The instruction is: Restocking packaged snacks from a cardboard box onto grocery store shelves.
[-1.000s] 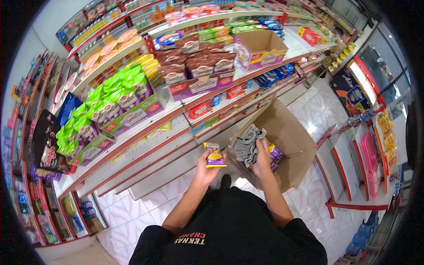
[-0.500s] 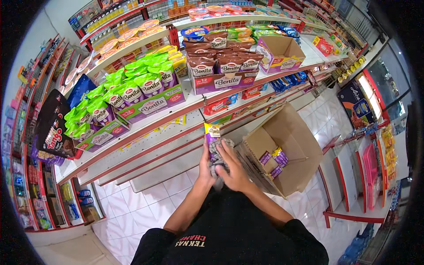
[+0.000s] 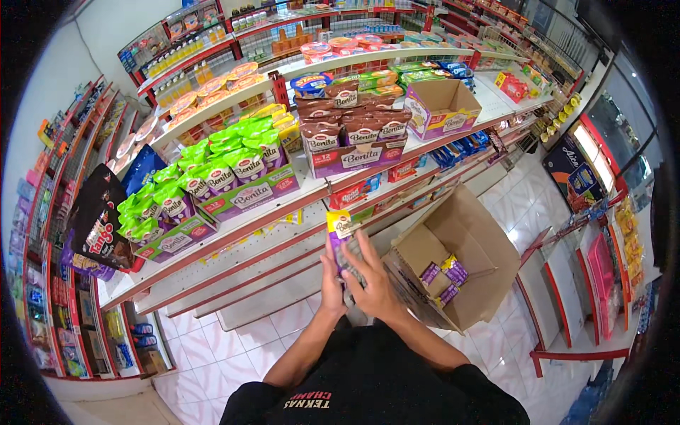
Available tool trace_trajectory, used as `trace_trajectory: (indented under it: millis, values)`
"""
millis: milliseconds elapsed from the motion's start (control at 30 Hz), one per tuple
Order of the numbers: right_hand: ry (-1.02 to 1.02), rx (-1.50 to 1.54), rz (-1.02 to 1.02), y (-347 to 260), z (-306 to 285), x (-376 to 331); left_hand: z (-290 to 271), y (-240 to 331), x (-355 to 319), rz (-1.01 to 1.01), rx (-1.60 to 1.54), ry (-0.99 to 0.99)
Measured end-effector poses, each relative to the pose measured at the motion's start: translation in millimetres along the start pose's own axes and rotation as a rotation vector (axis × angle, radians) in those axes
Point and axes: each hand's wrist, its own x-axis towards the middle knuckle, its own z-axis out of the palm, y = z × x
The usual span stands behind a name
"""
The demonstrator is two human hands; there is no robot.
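Observation:
My left hand point(image 3: 331, 283) holds a yellow and purple snack pack point(image 3: 339, 223) upright, closed around its side in front of the shelf. Over the pack's face lies my right hand point(image 3: 373, 287), its fingers extended and pressing a grey checked cloth point(image 3: 352, 256) against it. Most of the cloth and the pack's lower part are hidden by the hands. To the right stands an open cardboard box point(image 3: 489, 248), with several purple and yellow packs point(image 3: 453, 270) at its bottom.
On the top shelf point(image 3: 283, 205) sit display boxes of green packs point(image 3: 241, 164) and brown packs point(image 3: 358, 131). Beside them is an open carton point(image 3: 443, 106) with no packs showing. A black pouch point(image 3: 103, 219) stands at the left end. A low white rack point(image 3: 574, 297) is at the right.
My right hand has slid slightly down and right over the pack, and less of the cloth shows. The view has shifted a little; the pack stays in my left hand.

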Motion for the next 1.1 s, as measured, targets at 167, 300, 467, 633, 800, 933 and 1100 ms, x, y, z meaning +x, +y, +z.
trace_trajectory:
  millis: [167,300,467,633,800,933,1100]
  values:
    - [0.006,-0.124,-0.139,6,-37,2,15,-9,6,-0.008,0.024,0.032]
    - [0.225,-0.03,0.032,10,-70,19,34,-28,1,-0.055,0.069,-0.049]
    - [0.209,-0.052,-0.045,18,-69,22,59,-43,18,-0.103,-0.072,-0.083]
    - [0.074,-0.038,-0.106,27,-84,-3,73,-42,38,0.026,-0.034,-0.121]
    - [0.186,-0.008,-0.116,46,-111,27,92,-71,19,-0.011,0.094,-0.056]
    - [0.224,0.149,-0.016,42,-103,29,100,-69,33,0.1,0.16,-0.092]
    - [0.006,0.005,-0.141,48,-98,-2,92,-43,49,0.189,-0.012,-0.07]
